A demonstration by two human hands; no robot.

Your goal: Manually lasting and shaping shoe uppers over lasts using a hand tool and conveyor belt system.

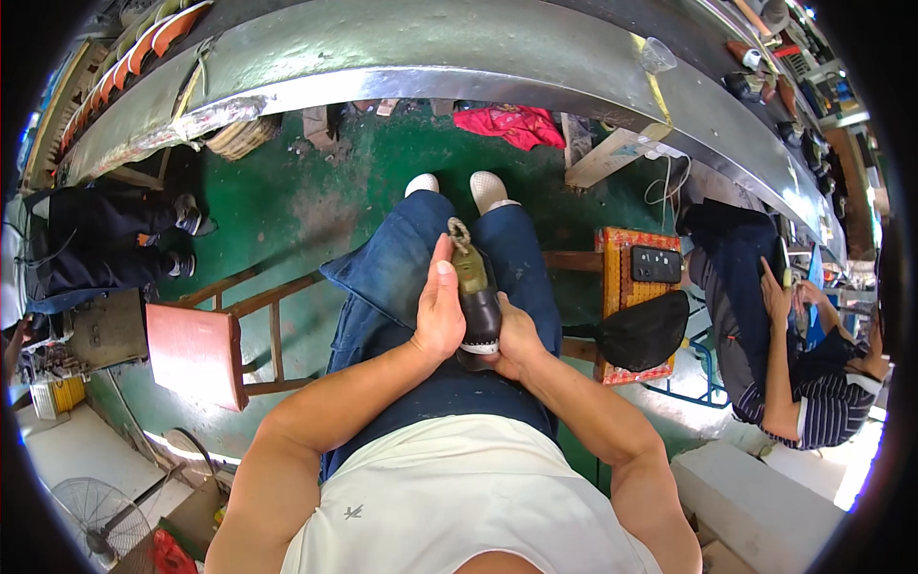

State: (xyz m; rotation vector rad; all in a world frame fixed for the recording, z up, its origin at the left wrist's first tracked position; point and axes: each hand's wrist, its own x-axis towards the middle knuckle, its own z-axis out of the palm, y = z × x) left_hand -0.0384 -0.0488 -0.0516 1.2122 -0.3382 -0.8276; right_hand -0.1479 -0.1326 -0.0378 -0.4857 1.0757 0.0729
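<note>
Over my lap I hold a dark shoe upper (pixel 481 314) stretched on an olive-green shoe last (pixel 470 272). A loop of rope (pixel 459 232) sticks out of the last's far end, and a pale band shows near the end closest to me. My left hand (pixel 440 314) presses along the left side, its fingers straight and pointing away from me. On the right, my right hand (pixel 517 340) closes round the near part of the shoe, its fingertips partly hidden.
A metal-topped bench (pixel 402 57) curves across the far side. To the left stands a pink-topped stool (pixel 196 354). A woven seat (pixel 617 297) at right carries a phone (pixel 656 265) and a black cloth pouch (pixel 643 330). One person (pixel 827 407) sits at right, another (pixel 105 239) at left.
</note>
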